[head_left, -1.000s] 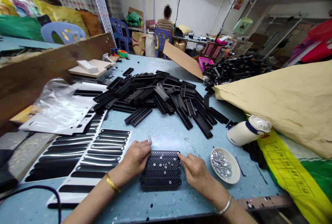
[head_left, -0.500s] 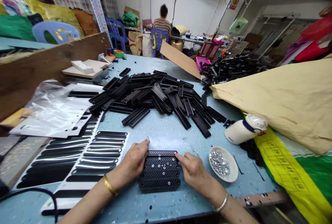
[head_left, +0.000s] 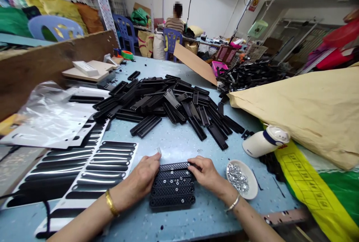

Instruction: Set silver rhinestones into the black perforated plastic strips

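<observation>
Several black plastic strips (head_left: 171,189) with a lattice surface lie side by side as a block on the table before me. Small silver metal rings, perhaps nuts or washers, sit scattered on top. My left hand (head_left: 146,174) is closed at the block's left end. A small clear or silvery piece (head_left: 159,151) shows by its fingertips; what the fingers hold is hidden. Pinched at the right end of the farthest strip (head_left: 174,166) are the fingers of my right hand (head_left: 204,173), with a ring near the fingertips. Right of that hand stands a white bowl (head_left: 254,186) of similar rings.
A large pile of black plastic strips (head_left: 168,100) covers the middle of the blue table. A white bottle (head_left: 256,143) lies on the right beside brown paper (head_left: 303,104). Sheets of glossy black strips (head_left: 109,167) and plastic bags (head_left: 53,111) are left. A person (head_left: 174,23) sits far back.
My right hand has shifted slightly away from me and its fingers have closed in at the far strip's end, which now slants. A ring on the block has shifted position.
</observation>
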The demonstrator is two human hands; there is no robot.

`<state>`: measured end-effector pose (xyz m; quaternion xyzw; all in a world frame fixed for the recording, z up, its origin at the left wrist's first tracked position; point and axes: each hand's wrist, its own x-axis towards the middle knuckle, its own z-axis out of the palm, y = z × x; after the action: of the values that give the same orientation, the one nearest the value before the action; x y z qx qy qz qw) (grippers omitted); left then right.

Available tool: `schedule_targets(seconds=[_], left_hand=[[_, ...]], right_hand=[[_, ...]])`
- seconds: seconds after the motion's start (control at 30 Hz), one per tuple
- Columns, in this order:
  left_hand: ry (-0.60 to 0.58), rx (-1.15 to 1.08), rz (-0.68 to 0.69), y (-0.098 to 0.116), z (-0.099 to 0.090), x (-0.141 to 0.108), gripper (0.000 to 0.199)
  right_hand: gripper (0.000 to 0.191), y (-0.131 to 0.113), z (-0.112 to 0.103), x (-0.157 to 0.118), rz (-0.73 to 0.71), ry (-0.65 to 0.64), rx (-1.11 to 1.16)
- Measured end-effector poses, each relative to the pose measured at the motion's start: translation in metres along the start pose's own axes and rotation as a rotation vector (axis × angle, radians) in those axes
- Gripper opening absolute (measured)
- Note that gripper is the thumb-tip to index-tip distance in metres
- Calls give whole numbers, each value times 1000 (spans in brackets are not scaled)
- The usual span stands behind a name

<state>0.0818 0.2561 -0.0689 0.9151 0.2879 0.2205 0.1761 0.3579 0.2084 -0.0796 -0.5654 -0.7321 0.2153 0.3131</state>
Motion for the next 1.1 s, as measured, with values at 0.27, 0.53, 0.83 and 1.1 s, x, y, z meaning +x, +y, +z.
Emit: schedule_targets(seconds=[0.27,0.53,0.83,1.1], left_hand=[[80,-150,-170,-3,3,11,31],[42,-281,-236,1,-4,28,18],[110,-177,-221,7,-13,11,27],[17,248,-34,21,-2,-16,50]], right_hand=[[20,-4,-5,-1,-12,-73,-18],[20,-2,-2,-3,-27,-62,-81],[23,-2,-1,-5,-44,-48,-71],[25,-3,-1,-8,-45,-44,-48]])
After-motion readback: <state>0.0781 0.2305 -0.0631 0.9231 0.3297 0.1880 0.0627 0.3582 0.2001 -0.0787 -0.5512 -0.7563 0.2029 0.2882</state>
